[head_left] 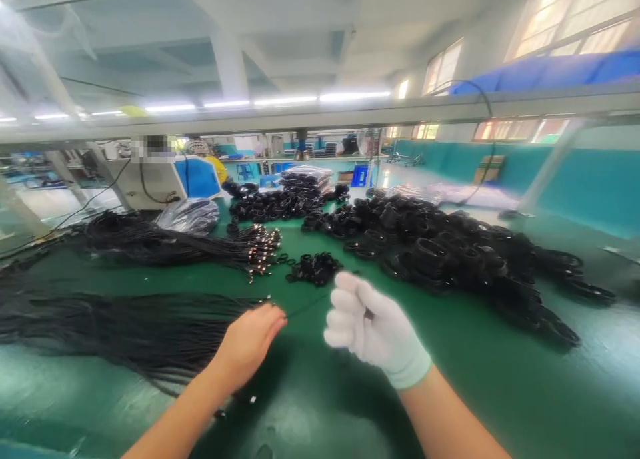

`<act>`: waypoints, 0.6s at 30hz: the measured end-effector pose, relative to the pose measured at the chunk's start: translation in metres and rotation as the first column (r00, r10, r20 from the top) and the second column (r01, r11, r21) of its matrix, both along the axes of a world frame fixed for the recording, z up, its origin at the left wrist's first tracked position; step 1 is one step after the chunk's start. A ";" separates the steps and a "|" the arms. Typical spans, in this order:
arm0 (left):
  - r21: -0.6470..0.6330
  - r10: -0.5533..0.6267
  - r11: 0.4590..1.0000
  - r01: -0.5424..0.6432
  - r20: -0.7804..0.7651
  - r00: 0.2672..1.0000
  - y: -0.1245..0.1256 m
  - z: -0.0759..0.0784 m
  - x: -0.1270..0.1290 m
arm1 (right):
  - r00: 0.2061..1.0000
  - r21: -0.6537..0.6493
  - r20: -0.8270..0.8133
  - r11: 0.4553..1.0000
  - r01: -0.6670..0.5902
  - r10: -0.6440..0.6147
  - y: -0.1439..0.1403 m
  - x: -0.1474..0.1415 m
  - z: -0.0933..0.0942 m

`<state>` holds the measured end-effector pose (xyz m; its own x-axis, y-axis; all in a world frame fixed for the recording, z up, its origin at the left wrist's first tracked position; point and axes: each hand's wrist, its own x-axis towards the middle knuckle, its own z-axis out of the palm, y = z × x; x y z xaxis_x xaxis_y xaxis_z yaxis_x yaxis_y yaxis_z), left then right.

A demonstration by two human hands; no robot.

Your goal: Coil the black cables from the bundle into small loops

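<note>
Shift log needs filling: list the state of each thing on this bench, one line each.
left hand: bare, pinching a thin black cord.
right hand: in a white glove, closed on the cord's other end.
black cord: stretched between both hands above the table.
loose cords: straight, lying spread out at left.
coiled cords: wound, heaped at right.
plastic bag: crumpled, lying behind the cords.
green table: partly covered.

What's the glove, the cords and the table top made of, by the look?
Glove on the right hand: white knit fabric, matte, ribbed cuff. Thin black cord pinched by the left hand: probably rubber- or plastic-jacketed; blur leaves that open. Bundled cords end in shiny, likely metal, tips. Table top: smooth green mat with a soft sheen.
</note>
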<state>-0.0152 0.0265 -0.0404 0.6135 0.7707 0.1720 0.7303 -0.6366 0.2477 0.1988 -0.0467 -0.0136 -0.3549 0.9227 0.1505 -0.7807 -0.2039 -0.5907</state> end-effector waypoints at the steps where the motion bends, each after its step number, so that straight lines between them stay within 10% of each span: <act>1: 0.033 -0.011 0.999 0.012 -0.052 0.999 -0.006 -0.007 -0.003 | 0.999 0.014 -0.034 0.999 0.037 -0.036 0.002 0.005 0.005; 8: 0.259 -0.223 0.936 0.239 -0.090 0.971 -0.075 -0.018 -0.012 | 0.993 0.018 -0.026 0.993 0.116 -0.115 0.015 0.009 0.011; 11: 0.301 -0.333 0.888 0.346 -0.095 0.938 -0.088 0.006 -0.011 | 0.993 -0.024 0.073 0.995 0.097 -0.095 0.017 -0.002 -0.001; 18: 0.049 -0.152 0.988 0.146 0.168 0.974 -0.042 0.086 0.002 | 0.902 -0.045 0.193 0.922 -0.385 0.386 -0.002 -0.035 -0.022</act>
